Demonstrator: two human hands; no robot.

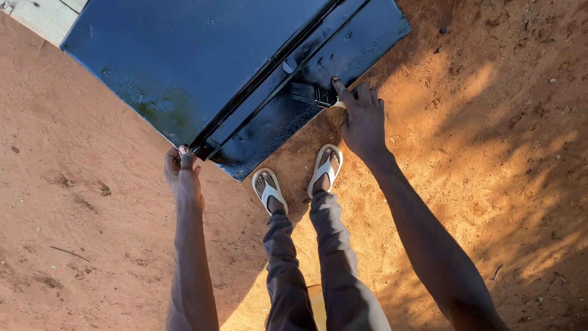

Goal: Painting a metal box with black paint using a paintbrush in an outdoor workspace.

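Our right hand (362,119) has its grip pinched around the handle of a paintbrush (312,94), forefinger stretched along it, with the dark bristles pressed on the lower strip of a black metal panel (184,55). Our left hand (182,175) has its grip pressed onto the panel's near corner, thumb on top of the edge, fingers curled beneath it. The panel lies across the sandy ground (92,202), glossy with wet black paint, and a raised ridge runs from that near corner towards its far edge. A small light latch (289,65) sits on the ridge just beside the bristles. We count one brush, one panel, two hands and two feet in pale sandals (297,178), which stand just below the panel's near edge, between our arms. A pale slab (43,15) shows at the panel's far left corner.
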